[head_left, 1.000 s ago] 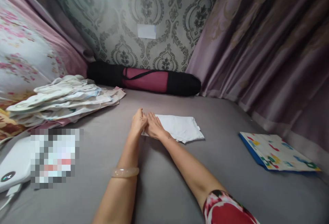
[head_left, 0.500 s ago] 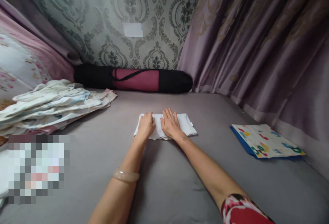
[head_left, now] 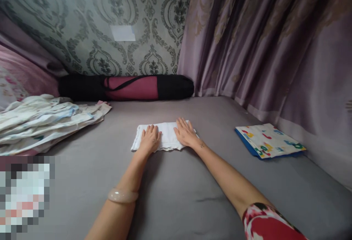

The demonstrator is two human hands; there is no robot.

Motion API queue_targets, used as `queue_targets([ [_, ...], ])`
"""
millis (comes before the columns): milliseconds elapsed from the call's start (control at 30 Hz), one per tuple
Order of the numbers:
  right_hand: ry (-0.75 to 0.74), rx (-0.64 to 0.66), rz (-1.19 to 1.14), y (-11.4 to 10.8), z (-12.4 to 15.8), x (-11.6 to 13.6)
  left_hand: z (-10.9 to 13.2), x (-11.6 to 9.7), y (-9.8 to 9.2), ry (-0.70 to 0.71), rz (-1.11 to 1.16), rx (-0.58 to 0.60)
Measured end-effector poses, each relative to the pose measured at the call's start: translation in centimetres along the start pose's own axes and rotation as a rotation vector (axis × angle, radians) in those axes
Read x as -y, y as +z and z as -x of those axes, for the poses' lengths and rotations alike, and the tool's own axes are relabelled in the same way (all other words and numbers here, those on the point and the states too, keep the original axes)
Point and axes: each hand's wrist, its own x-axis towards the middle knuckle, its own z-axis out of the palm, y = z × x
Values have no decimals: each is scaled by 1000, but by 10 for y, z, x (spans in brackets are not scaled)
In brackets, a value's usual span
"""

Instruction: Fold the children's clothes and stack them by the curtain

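Observation:
A folded white cloth (head_left: pixel 167 137) lies flat on the grey bed sheet (head_left: pixel 176 188) in front of me. My left hand (head_left: pixel 150 140) rests palm down on its left part, fingers stretched out. My right hand (head_left: pixel 186 133) presses flat on its right part, fingers spread. Neither hand grips anything. A pale bangle (head_left: pixel 122 195) sits on my left wrist.
A heap of light printed cloths (head_left: pixel 44 120) lies at the left. A black and maroon rolled bag (head_left: pixel 126 87) rests against the patterned wall. A folded cloth with coloured letters (head_left: pixel 271 140) lies at the right near purple curtains (head_left: pixel 264 49). A blurred patch covers the lower left corner.
The white cloth has become a narrower strip, folded over toward the left. My hands have moved apart from touching at its left edge to lying flat on its two ends.

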Motion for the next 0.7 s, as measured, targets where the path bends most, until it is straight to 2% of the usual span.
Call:
queue_targets([
  [67,59,-49,31,1,1,-8,0,1,-2,2,3,16],
  [200,112,17,11,6,5,-17,-2,3,-2,-22,-5,23],
  [300,109,2,-42,7,5,-18,-2,4,0,-54,-12,6],
  [400,147,-15,-256,3,1,-20,-1,7,1,-101,-24,-66],
  [533,335,-52,-582,-11,-5,-31,3,13,-3,-185,-59,-172],
  [700,542,-76,-736,-27,-1,-51,5,24,-17,-361,-71,-136],
])
